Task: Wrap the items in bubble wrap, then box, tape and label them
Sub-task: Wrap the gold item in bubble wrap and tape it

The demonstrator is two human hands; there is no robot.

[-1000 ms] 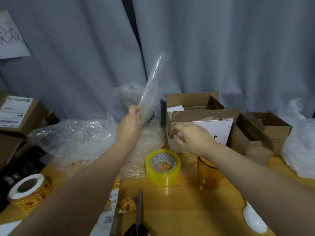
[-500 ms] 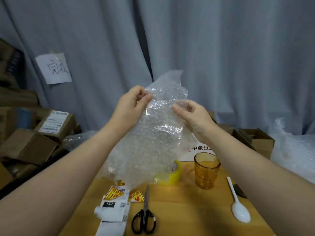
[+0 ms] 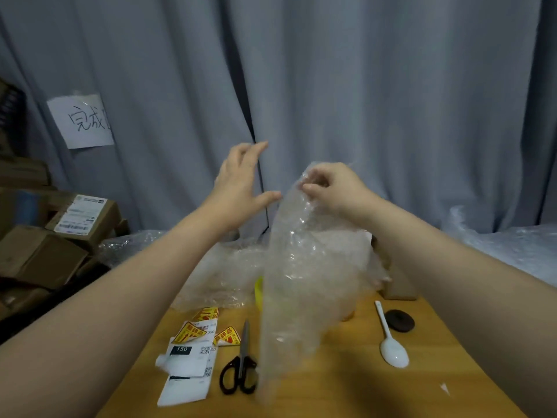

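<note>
- The label sheets (image 3: 187, 366) and black scissors (image 3: 239, 366) are lying at the near edge of the wooden table (image 3: 331, 387), probably so they are within reach for the cutting and labelling steps.
- The white spoon (image 3: 391, 342) is lying unwrapped to the right, near a dark round disc (image 3: 400, 320). It is likely one of the items to be wrapped.
- The bubble wrap sheet (image 3: 301, 267) is hanging upright over the middle of the table. Its lower end is reaching down just beside the scissors, and it is hiding most of the yellow tape roll (image 3: 258, 289) behind it.
- The right hand (image 3: 334, 188) is pinching the sheet's top edge between thumb and curled fingertips. It is carrying the whole sheet, seemingly to let it fall open.
- The left hand (image 3: 241, 182) is holding nothing, with its fingers straight and spread. Its thumb is just beside the sheet's edge, and I cannot tell whether it is touching. It looks poised to take the other corner.
- Farther back, a loose wrap pile (image 3: 223, 273) is lying on the table, and cardboard boxes (image 3: 75, 221) are sitting stacked at the left.
</note>
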